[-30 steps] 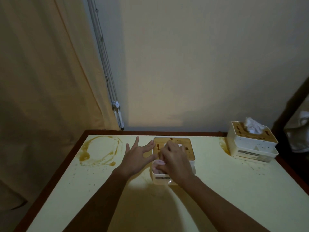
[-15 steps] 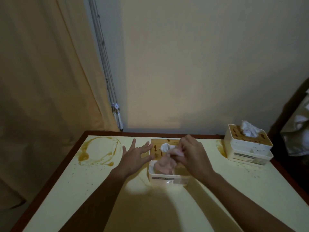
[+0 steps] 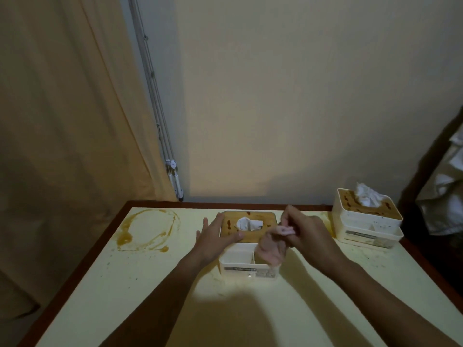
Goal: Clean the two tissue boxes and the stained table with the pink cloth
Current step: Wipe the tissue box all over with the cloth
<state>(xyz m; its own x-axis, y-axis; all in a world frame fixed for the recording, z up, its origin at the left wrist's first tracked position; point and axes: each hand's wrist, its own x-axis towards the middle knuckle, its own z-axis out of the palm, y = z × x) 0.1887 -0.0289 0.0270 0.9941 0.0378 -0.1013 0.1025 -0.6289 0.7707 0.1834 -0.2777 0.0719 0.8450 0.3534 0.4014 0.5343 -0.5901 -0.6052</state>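
Note:
A white tissue box (image 3: 239, 267) with a stained wooden lid stands mid-table, a tissue poking from its slot. My left hand (image 3: 215, 236) lies against its left side with straight fingers and the thumb on the lid. My right hand (image 3: 307, 232) pinches the pink cloth (image 3: 271, 247), which hangs over the box's front right compartment. A second tissue box (image 3: 368, 221), also stained on its wooden lid, sits at the far right. The pale yellow table (image 3: 140, 291) carries a brown ring stain (image 3: 147, 230) at the far left.
Smaller brown smears (image 3: 327, 222) lie between the two boxes, and specks dot the tabletop. A curtain (image 3: 62, 121) hangs at the left, a wall stands behind. Dark furniture with white cloth (image 3: 446, 191) is at the right edge.
My right hand has lifted the pink cloth out of the box's front compartment and drawn it to the right. My left hand has moved closer onto the box's left side.

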